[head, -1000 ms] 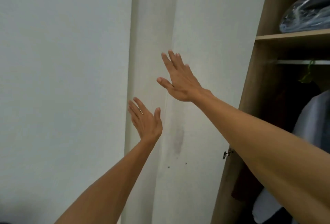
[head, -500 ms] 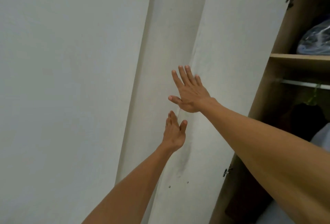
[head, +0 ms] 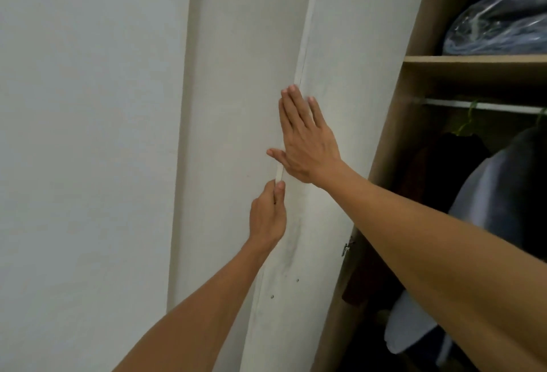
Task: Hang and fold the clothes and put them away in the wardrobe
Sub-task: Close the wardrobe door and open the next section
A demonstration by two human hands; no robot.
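The wardrobe's white door stands swung open against a white panel, with its free edge running down the middle of the view. My right hand lies flat on the door's face near that edge, fingers straight and pointing up. Just below it, my left hand grips the door's edge: the thumb is on the front and the fingers are hidden behind. Inside the open wardrobe, a grey-blue garment and a dark garment hang from green hangers on a rail.
A white wall fills the left half of the view. A wooden shelf above the rail carries a bundle wrapped in clear plastic. A metal hinge joins the door to the brown wardrobe side.
Both hands have moved up to the door. The right hand now lies flat on its face, and the left hand, open before, has closed round the door's edge.
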